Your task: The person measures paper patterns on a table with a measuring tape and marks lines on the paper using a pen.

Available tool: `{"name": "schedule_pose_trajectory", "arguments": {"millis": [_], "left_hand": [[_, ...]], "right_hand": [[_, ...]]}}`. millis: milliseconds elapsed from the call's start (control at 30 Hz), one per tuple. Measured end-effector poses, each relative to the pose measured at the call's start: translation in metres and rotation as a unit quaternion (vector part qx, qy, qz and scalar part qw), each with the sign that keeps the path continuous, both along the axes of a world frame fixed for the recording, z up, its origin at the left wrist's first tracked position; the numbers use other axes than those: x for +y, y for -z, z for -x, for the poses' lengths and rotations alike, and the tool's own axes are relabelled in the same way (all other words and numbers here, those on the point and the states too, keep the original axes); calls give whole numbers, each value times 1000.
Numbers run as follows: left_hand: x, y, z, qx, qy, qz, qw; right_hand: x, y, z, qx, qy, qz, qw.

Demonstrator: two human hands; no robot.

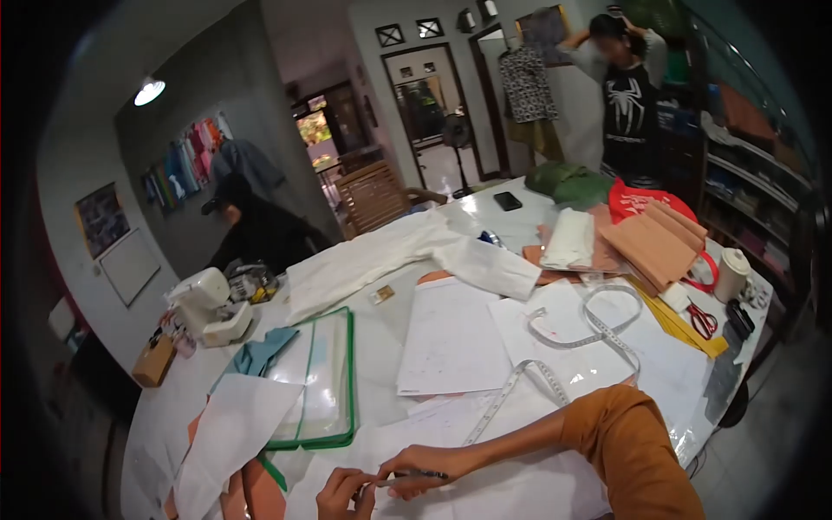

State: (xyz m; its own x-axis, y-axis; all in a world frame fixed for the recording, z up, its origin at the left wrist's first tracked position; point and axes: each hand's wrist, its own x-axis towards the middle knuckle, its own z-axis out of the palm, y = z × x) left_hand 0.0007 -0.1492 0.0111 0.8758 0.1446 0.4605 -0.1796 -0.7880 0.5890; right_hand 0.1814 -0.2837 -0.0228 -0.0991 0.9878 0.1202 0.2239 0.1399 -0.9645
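Near the bottom edge, my right hand [416, 469] is closed around a dark, slim pen [431, 474], held almost level. Against the pen's left end, my left hand [345, 494] has its fingers pinched together; what exactly lies between them is partly hidden. Both hands are over white paper [485, 494] on the table. Behind my right forearm, a white tape measure [496, 407] runs in loops across the sheets. Left of the hands, a clear folder with a green edge [351, 381] lies flat beside a cut white sheet [234, 425].
White fabric [373, 256] stretches across the table's middle. A sewing machine [208, 303] stands at the left, with a seated person [260, 234] behind it. Red-handled scissors [702, 321], a thread cone [733, 273] and folded peach fabric [654, 247] are at the right. Another person [628, 121] stands beyond.
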Motion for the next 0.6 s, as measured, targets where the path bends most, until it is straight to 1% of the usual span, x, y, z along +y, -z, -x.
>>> {"name": "schedule_pose_trajectory", "arguments": {"millis": [67, 100, 133, 200, 233, 300, 400, 433, 533, 600], "left_hand": [[4, 6, 2, 17, 11, -4, 1000], [12, 15, 5, 97, 5, 44, 994], [15, 26, 7, 118, 16, 114, 986], [16, 34, 6, 162, 33, 252, 954], [18, 34, 9, 217, 34, 275, 936], [17, 32, 11, 244, 27, 297, 923], [19, 29, 15, 260, 21, 337, 904], [20, 29, 16, 262, 21, 353, 898], [27, 24, 25, 268, 30, 396, 878], [26, 21, 32, 251, 44, 425, 868]], "right_hand": [[-3, 0, 1, -149, 26, -8, 988], [-4, 2, 2, -222, 36, -10, 974], [-5, 10, 2, -286, 72, -80, 952], [-6, 25, 0, -404, 139, -215, 878], [-6, 31, -3, -410, 136, -202, 879], [-6, 30, -10, -423, 129, -175, 880], [-12, 22, -27, -343, 129, -115, 923], [-18, 20, -33, -292, 149, -136, 935], [-41, -7, -51, -192, 145, -28, 970], [-68, -26, -63, -174, 136, -13, 975]]}}
